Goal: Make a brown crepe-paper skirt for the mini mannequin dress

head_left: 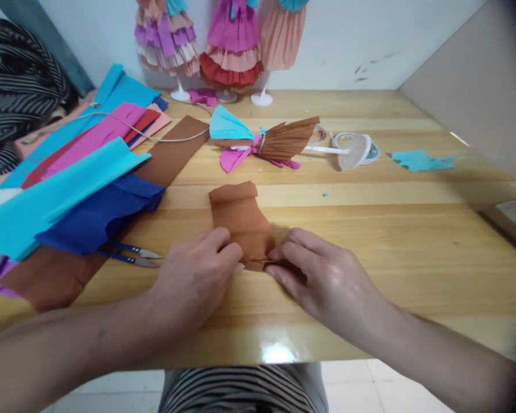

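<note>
The wooden surface (404,246) carries everything in front of us. On its left side lies a heap of crepe-like paper (69,192) in cyan, navy, pink, red and brown, and at the back three ruffled dresses (232,34) stand by the wall. A pleated bundle (279,140) lies on its side between those dresses and our hands.

Our left hand (198,275) and right hand (327,278) meet at the brown sheet (238,218), which lies flat on the surface directly before us, its far edge folded over. The right fingers pinch its near right corner, where it is creased. The left fingers curl over its near left edge; whether they grip or only press, we cannot tell.

We judge the sheet light, soft and easily torn or crumpled, not slippery. It is best held near the edge, lightly, between thumb and fingertip.

Smaller still are a ragged cyan scrap (423,160) at the right and snips (133,255) beside the heap.
</note>
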A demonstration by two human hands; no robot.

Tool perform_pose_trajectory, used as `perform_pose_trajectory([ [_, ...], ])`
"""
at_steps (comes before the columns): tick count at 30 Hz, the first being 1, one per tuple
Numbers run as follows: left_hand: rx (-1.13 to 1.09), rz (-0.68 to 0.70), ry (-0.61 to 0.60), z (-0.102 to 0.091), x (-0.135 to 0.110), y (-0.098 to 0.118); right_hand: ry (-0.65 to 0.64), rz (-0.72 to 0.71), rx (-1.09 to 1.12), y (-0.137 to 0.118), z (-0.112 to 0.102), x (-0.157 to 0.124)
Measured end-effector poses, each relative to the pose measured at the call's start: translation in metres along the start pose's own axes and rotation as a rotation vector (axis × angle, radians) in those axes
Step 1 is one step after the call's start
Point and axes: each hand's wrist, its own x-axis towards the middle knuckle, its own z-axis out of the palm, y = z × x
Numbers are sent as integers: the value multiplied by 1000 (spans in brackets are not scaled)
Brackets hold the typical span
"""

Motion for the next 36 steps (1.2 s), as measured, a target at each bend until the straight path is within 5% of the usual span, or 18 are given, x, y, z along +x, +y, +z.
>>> perform_pose_trajectory([
  [16, -98, 15, -4, 2, 1, -2, 30, 1, 36, -5, 4, -2],
  [26, -102, 130, 64, 5, -5, -4, 103, -158, -79, -5, 5, -2],
  [36, -182, 114, 2, 3, -4, -4, 93, -216, -37, -4, 3, -4],
])
